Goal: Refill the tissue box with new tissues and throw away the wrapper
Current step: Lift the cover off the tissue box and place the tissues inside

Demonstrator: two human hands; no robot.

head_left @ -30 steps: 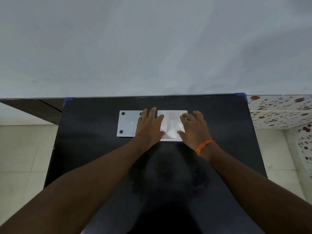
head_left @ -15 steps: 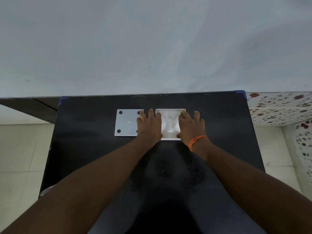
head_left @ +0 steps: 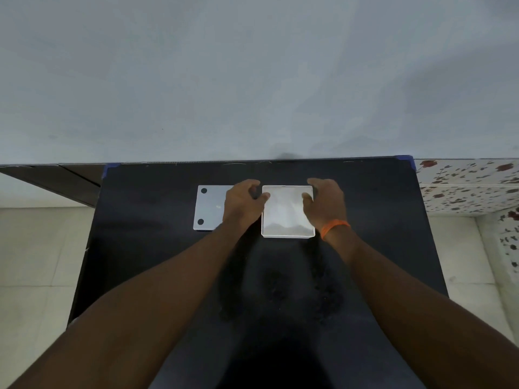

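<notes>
A white square tissue box [head_left: 287, 235] stands open-side up on the black table [head_left: 365, 248], with white tissues [head_left: 285, 211] filling it. My left hand [head_left: 243, 204] grips the box's left wall, thumb over the rim. My right hand [head_left: 327, 204], with an orange band at the wrist, grips the right wall, thumb on the tissues. To the left lies the flat grey base plate [head_left: 209, 210] with black round feet, partly under my left hand. No wrapper is in view.
The table backs onto a pale wall [head_left: 252, 80]. A dark low ledge [head_left: 50, 181] runs along the left. Light floor tiles [head_left: 33, 262] lie on both sides, and flower-patterned tiles [head_left: 469, 186] are at the right.
Both hands were pressing flat on the tissues; now they have slid outward and curl around the box's left and right sides.
</notes>
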